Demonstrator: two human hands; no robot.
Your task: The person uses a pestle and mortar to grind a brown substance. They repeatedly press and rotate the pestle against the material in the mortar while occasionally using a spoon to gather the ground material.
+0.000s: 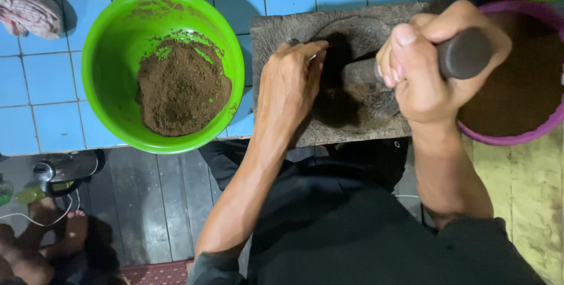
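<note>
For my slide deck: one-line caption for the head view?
Right hand grips a pestle over a stone mortar; left hand steadies.

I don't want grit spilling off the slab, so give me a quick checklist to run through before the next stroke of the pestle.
1. Right hand wrapped fully round the dark pestle: ok.
2. Left hand fingers out of the grinding hollow: not ok, fingertips rest at its edge.
3. Stone slab lying flat on the blue tiled counter: ok, though its near edge sits at the counter's edge.
4. Green bowl of brown powder clear of the slab: ok, beside it.
5. Purple bowl clear of the right wrist: cannot tell, they overlap in view.
</note>
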